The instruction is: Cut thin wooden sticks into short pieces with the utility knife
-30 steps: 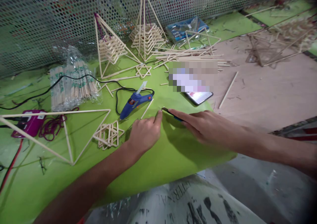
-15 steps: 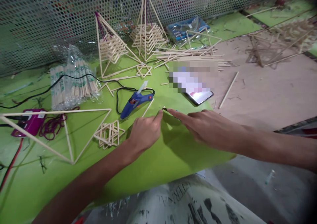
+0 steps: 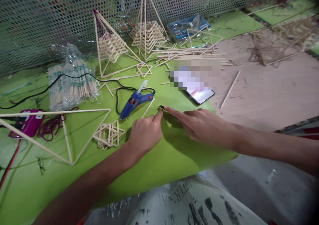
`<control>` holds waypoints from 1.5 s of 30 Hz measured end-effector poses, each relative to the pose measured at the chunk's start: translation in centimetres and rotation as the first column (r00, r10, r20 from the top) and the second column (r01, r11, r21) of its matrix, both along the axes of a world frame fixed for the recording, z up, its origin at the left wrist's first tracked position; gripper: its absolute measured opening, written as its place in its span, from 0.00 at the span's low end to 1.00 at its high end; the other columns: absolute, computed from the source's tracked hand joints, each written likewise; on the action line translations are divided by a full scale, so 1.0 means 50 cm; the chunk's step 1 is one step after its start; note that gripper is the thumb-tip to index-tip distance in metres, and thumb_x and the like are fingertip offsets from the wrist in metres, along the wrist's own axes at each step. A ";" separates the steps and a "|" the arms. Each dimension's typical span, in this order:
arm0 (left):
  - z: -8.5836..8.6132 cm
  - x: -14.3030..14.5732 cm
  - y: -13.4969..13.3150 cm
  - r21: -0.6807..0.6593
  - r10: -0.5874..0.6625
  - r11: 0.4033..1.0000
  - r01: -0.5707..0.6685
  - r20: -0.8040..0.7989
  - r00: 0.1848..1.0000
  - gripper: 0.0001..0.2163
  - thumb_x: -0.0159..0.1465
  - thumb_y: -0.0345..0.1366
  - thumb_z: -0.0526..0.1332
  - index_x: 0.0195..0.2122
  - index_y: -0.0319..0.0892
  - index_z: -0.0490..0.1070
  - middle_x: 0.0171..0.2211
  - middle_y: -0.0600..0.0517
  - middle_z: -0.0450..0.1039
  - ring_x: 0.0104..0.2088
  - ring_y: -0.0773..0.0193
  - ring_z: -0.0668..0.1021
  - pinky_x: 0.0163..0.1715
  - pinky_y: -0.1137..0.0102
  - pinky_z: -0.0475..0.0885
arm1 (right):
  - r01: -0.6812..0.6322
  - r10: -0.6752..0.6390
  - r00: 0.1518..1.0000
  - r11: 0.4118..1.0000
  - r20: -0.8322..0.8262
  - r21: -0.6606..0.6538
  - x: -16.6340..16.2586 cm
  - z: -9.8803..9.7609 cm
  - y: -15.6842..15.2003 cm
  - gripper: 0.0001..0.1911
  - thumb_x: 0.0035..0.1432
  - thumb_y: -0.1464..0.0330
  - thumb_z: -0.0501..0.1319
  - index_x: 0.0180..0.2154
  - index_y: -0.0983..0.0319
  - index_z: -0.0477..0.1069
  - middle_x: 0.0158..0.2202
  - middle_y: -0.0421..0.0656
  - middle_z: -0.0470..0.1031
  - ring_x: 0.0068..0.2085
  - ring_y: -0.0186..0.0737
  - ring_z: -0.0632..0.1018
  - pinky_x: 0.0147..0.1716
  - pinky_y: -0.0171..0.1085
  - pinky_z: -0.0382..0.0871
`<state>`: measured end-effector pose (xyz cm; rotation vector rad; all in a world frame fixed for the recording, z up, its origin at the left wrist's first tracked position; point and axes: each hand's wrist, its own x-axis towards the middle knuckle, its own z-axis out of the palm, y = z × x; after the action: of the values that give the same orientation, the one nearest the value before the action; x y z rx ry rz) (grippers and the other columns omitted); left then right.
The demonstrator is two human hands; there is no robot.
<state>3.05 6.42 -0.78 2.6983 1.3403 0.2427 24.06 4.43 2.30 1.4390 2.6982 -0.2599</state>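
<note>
My right hand (image 3: pixel 205 127) is closed around a craft knife, its index finger stretched along the top. The dark blade (image 3: pixel 161 107) points left and its tip meets the fingertips of my left hand (image 3: pixel 146 132). That hand is closed and pressed down on the green table; what it pinches is hidden. Just behind its knuckles a thin wooden stick (image 3: pixel 149 107) shows, and I cannot tell if it is held. A blue glue gun (image 3: pixel 132 105) lies beyond, with a small stack of stick stars (image 3: pixel 109 134) to the left.
A phone (image 3: pixel 199 94) lies beyond my right hand, near a loose stick (image 3: pixel 230 89). Two stick pyramids (image 3: pixel 112 49) stand by the mesh screen (image 3: pixel 82 16). Bagged chopsticks (image 3: pixel 74 82), a large stick frame (image 3: pixel 86 144) and a purple power strip (image 3: pixel 27 123) are leftward.
The knife blade has shifted slightly left and shows more of its length above the left fingertips. Both hands otherwise keep nearly the same place; the view has moved a little.
</note>
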 end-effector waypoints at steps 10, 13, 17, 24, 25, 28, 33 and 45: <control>-0.010 -0.003 0.001 0.117 -0.067 0.990 0.080 -0.112 0.992 0.20 0.67 0.28 0.51 0.59 0.37 0.67 0.30 0.47 0.80 0.23 0.64 0.78 0.20 0.72 0.68 | 0.046 -0.051 0.995 0.997 -0.081 -0.063 0.023 0.001 -0.020 0.35 0.61 0.75 0.50 0.69 0.63 0.46 0.28 0.45 0.75 0.23 0.36 0.69 0.23 0.36 0.51; -0.011 -0.005 0.000 0.135 -0.091 0.985 0.105 -0.109 0.990 0.20 0.67 0.28 0.52 0.60 0.36 0.67 0.30 0.47 0.79 0.24 0.65 0.78 0.20 0.72 0.69 | 0.045 -0.050 0.996 0.997 -0.071 -0.068 0.029 0.003 -0.029 0.35 0.61 0.75 0.50 0.69 0.64 0.45 0.27 0.44 0.75 0.23 0.36 0.69 0.23 0.36 0.50; -0.007 -0.005 0.001 0.108 -0.089 0.989 0.098 -0.087 0.992 0.20 0.67 0.28 0.52 0.59 0.35 0.68 0.28 0.48 0.79 0.23 0.65 0.77 0.20 0.72 0.68 | 0.043 -0.046 0.998 0.997 -0.042 -0.069 0.024 0.008 -0.026 0.36 0.60 0.76 0.51 0.69 0.64 0.46 0.27 0.44 0.75 0.23 0.36 0.69 0.23 0.36 0.50; -0.008 -0.006 0.006 0.078 -0.080 0.994 0.082 -0.026 0.996 0.19 0.67 0.29 0.51 0.58 0.36 0.68 0.25 0.49 0.78 0.20 0.67 0.74 0.18 0.72 0.64 | 0.001 0.000 1.000 1.000 0.026 -0.028 0.014 0.024 -0.013 0.35 0.59 0.75 0.50 0.68 0.67 0.49 0.24 0.43 0.73 0.21 0.34 0.67 0.22 0.35 0.48; -0.009 -0.006 0.006 0.078 -0.080 0.994 0.081 -0.019 0.997 0.19 0.67 0.29 0.51 0.58 0.36 0.68 0.26 0.49 0.78 0.20 0.67 0.74 0.18 0.72 0.64 | -0.002 0.003 1.000 1.000 0.029 -0.024 0.013 0.024 -0.013 0.35 0.59 0.76 0.50 0.68 0.67 0.49 0.24 0.43 0.73 0.21 0.34 0.67 0.22 0.34 0.48; -0.011 -0.006 0.007 0.082 -0.079 0.994 0.079 -0.004 0.997 0.19 0.67 0.29 0.51 0.58 0.37 0.69 0.28 0.49 0.79 0.20 0.67 0.74 0.18 0.72 0.64 | -0.006 0.007 0.999 1.000 0.037 -0.023 0.012 0.023 -0.013 0.36 0.58 0.76 0.51 0.68 0.67 0.48 0.24 0.43 0.74 0.22 0.34 0.67 0.23 0.35 0.48; -0.013 -0.007 0.008 0.084 -0.076 0.994 0.075 0.018 0.997 0.19 0.67 0.29 0.51 0.57 0.37 0.70 0.26 0.49 0.79 0.20 0.67 0.74 0.18 0.72 0.63 | -0.004 0.005 0.998 1.000 0.057 -0.028 0.010 0.024 -0.012 0.37 0.56 0.77 0.52 0.68 0.67 0.48 0.24 0.43 0.74 0.22 0.35 0.68 0.23 0.36 0.47; -0.010 -0.005 0.009 0.066 -0.080 0.995 0.080 -0.005 0.997 0.18 0.66 0.28 0.51 0.54 0.37 0.72 0.29 0.48 0.80 0.22 0.66 0.75 0.19 0.71 0.66 | -0.011 0.012 0.999 1.000 0.030 -0.027 0.004 0.019 0.002 0.37 0.56 0.78 0.51 0.67 0.68 0.50 0.24 0.43 0.73 0.22 0.36 0.70 0.22 0.36 0.50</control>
<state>2.77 6.86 -1.28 2.8007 1.2425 0.2814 24.28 4.51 3.25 1.4078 2.6684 -0.2699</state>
